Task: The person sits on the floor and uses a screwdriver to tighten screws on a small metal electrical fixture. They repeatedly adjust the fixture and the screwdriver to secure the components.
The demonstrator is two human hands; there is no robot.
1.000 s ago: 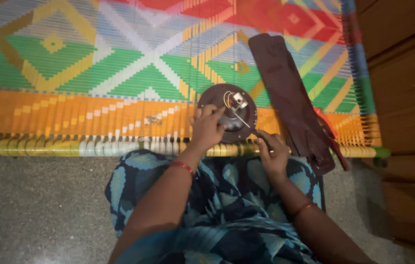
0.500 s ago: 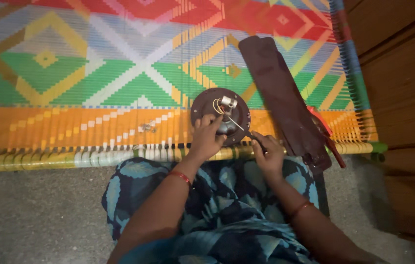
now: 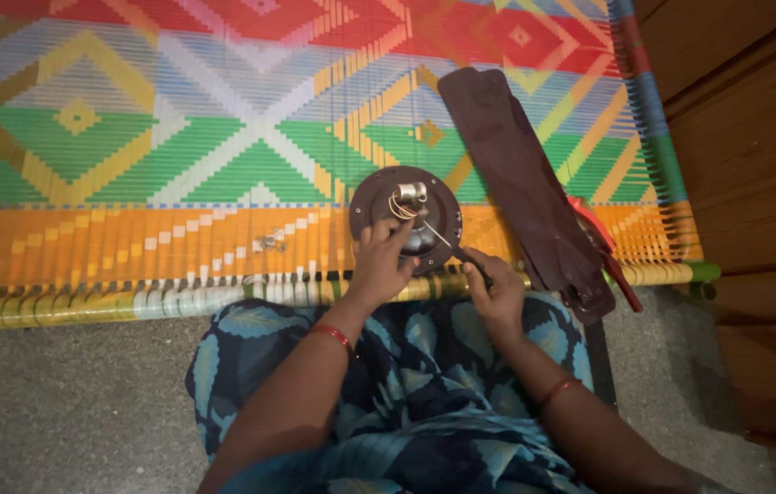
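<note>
Fingers (image 3: pixel 386 240) of left hand (image 3: pixel 382 265) curl on the motor disc (image 3: pixel 406 218) — right hand (image 3: pixel 496 293) grips a screwdriver (image 3: pixel 461 254); fan blade (image 3: pixel 521 178) beside, on the woven cot (image 3: pixel 132 137).

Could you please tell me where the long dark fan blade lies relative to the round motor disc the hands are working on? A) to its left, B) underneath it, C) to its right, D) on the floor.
C: the fan blade lies slantwise on the woven cot just right of the disc, which the left hand steadies while the right hand holds a thin tool.
</note>
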